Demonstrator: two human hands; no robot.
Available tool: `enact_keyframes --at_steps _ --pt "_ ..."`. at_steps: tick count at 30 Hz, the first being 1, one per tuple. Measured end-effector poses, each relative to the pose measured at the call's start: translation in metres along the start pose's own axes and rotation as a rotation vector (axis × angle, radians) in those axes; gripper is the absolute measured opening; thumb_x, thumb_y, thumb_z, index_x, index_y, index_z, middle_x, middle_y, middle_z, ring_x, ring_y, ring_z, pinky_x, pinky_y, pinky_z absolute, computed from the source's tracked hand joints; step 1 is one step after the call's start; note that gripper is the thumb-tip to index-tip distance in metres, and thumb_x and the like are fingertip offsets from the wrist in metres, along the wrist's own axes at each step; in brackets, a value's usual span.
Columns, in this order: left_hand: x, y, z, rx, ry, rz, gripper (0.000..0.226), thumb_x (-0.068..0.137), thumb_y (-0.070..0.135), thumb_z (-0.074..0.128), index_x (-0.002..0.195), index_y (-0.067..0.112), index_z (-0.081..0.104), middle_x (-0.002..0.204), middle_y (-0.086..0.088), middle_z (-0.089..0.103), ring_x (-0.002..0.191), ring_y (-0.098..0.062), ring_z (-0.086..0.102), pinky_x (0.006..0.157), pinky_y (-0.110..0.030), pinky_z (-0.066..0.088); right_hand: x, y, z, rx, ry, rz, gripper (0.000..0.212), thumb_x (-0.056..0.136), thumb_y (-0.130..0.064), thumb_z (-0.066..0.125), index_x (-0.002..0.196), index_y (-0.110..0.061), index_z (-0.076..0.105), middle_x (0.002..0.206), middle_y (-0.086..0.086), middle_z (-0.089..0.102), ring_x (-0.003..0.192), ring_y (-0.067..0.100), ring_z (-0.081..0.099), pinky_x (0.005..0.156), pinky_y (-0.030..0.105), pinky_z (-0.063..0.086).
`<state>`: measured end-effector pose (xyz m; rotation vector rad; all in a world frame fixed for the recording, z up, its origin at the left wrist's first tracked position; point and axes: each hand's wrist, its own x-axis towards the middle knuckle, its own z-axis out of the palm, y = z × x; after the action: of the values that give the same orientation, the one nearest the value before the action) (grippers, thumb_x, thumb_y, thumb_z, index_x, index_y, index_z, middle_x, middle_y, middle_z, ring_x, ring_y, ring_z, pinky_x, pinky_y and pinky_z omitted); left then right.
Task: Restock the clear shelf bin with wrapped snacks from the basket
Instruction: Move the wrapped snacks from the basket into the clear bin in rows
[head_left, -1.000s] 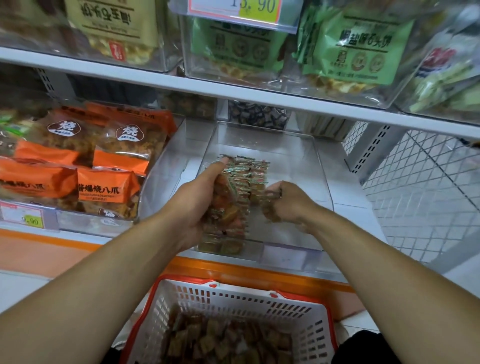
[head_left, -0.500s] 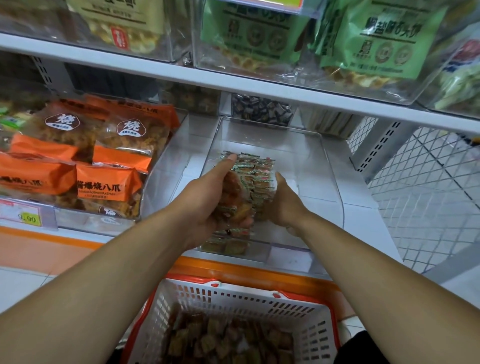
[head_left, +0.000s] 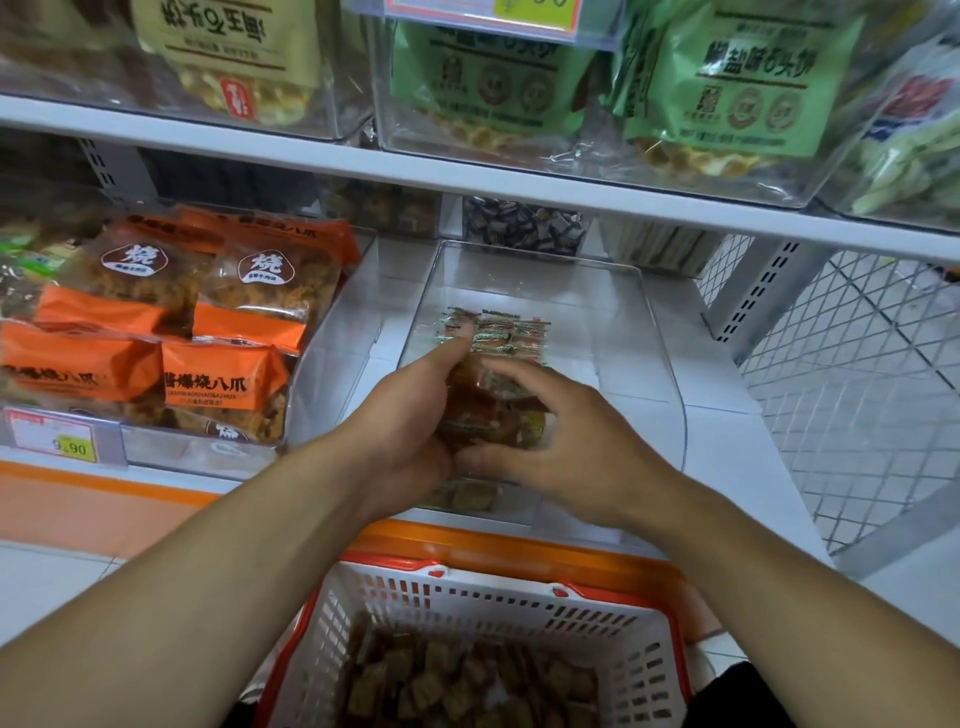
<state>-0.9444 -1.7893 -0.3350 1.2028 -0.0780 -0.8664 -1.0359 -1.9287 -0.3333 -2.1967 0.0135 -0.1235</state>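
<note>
Scene: a person stands at a store shelf, both hands inside the clear bin (head_left: 644, 332), a basket (head_left: 483, 613) directly below the shelf edge.
Left hand (head_left: 400, 436): cupped against the left side of a clump of snacks (head_left: 488, 410), thumb stretched up along the pile; it grips the packs from that side.
Right hand (head_left: 566, 447): fingers spread and curled over the clump's right and top, thumb underneath at the front; it holds the same packs.
Why so: two hands squeezing from opposite sides seems meant to keep loose little packs squared into a row instead of spilling across the bin floor.
Snacks' place: near the bin's front-left, with a flat row of them already lying just beyond the fingertips.
Axis: the row runs front to back, away from the person; single packs lie crosswise to it (crimped ends left and right, as far as the blur allows).
Stock left: many more packs fill the basket, so the bin looks far from full.
Neighbours: orange bags (head_left: 223, 374) sit in the bin at left.
</note>
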Motion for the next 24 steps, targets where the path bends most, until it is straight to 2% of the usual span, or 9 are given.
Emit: enact_keyframes --at_steps 3,7,9,11,13,15,19,22,24 --pt "-0.002 -0.002 0.001 0.03 0.013 -0.023 0.056 0.103 0.051 0.049 0.112 0.001 0.072 0.105 -0.021 0.076 0.093 -0.031 0.075 0.08 -0.045 0.061 -0.008 0.002 0.008 -0.082 0.112 -0.03 0.052 0.086 -0.037 0.076 0.132 -0.047 0.054 0.128 -0.022 0.061 0.116 -0.005 0.055 0.096 0.019 0.045" --pt "-0.004 -0.001 0.002 -0.049 0.028 0.045 0.037 0.104 0.033 0.049 0.102 0.005 0.073 0.091 -0.015 0.071 0.076 -0.024 0.068 0.063 -0.034 0.057 -0.015 0.0 0.012 -0.205 0.284 -0.053 0.046 0.098 -0.027 0.061 0.141 -0.04 0.053 0.139 -0.022 0.054 0.128 -0.003 0.046 0.109 0.021 0.04" --pt "-0.003 -0.003 0.002 -0.091 0.031 0.117 0.031 0.105 0.02 0.046 0.12 0.003 0.067 0.101 -0.017 0.071 0.081 -0.024 0.069 0.068 -0.035 0.056 -0.017 -0.002 0.015 -0.207 0.251 -0.012 0.051 0.101 -0.04 0.052 0.15 -0.041 0.039 0.146 -0.024 0.045 0.133 -0.006 0.037 0.109 0.015 0.032" --pt "-0.005 -0.003 0.003 -0.13 0.061 0.193 0.03 0.105 0.011 0.045 0.128 0.013 0.064 0.106 -0.014 0.075 0.086 -0.024 0.071 0.076 -0.037 0.057 -0.018 -0.005 0.015 -0.104 0.235 0.004 0.047 0.101 -0.05 0.042 0.148 -0.049 0.036 0.139 -0.035 0.044 0.13 -0.016 0.036 0.104 0.004 0.028" --pt "-0.005 -0.002 0.004 -0.106 0.068 0.266 0.032 0.105 0.008 0.045 0.123 0.022 0.068 0.112 -0.01 0.076 0.085 -0.018 0.073 0.075 -0.033 0.058 -0.017 -0.008 0.012 0.081 0.333 0.005 0.033 0.101 -0.043 0.05 0.132 -0.051 0.055 0.119 -0.042 0.055 0.118 -0.023 0.046 0.093 -0.003 0.034" --pt "-0.007 -0.002 0.005 -0.067 0.051 0.316 0.035 0.105 0.005 0.042 0.121 0.022 0.069 0.119 -0.007 0.075 0.085 -0.016 0.073 0.072 -0.03 0.059 -0.015 -0.009 0.007 0.236 0.389 0.051 0.03 0.094 -0.027 0.066 0.119 -0.045 0.068 0.106 -0.035 0.067 0.108 -0.016 0.059 0.089 0.003 0.045" --pt "-0.009 -0.009 0.008 0.037 0.016 0.383 0.035 0.106 0.01 0.041 0.119 0.024 0.071 0.115 -0.006 0.075 0.09 -0.017 0.073 0.071 -0.029 0.057 -0.011 -0.005 0.005 0.635 0.388 0.24 0.03 0.08 -0.012 0.08 0.106 -0.026 0.073 0.104 -0.006 0.076 0.105 0.017 0.07 0.094 0.042 0.058" --pt "-0.01 -0.014 0.009 0.126 -0.005 0.439 0.025 0.097 0.029 0.056 0.115 0.028 0.072 0.116 -0.003 0.074 0.101 -0.021 0.071 0.085 -0.041 0.054 -0.012 -0.004 0.002 0.766 0.334 0.305 0.036 0.075 -0.006 0.082 0.107 -0.017 0.069 0.103 -0.001 0.076 0.105 0.024 0.071 0.092 0.045 0.059" --pt "-0.01 -0.017 0.009 0.276 -0.013 0.486 0.031 0.088 0.033 0.063 0.118 0.034 0.07 0.099 0.002 0.074 0.093 -0.018 0.071 0.085 -0.043 0.055 -0.013 -0.004 0.0 0.761 0.291 0.3 0.037 0.076 0.004 0.079 0.107 -0.015 0.069 0.104 0.003 0.076 0.104 0.027 0.072 0.089 0.043 0.06"
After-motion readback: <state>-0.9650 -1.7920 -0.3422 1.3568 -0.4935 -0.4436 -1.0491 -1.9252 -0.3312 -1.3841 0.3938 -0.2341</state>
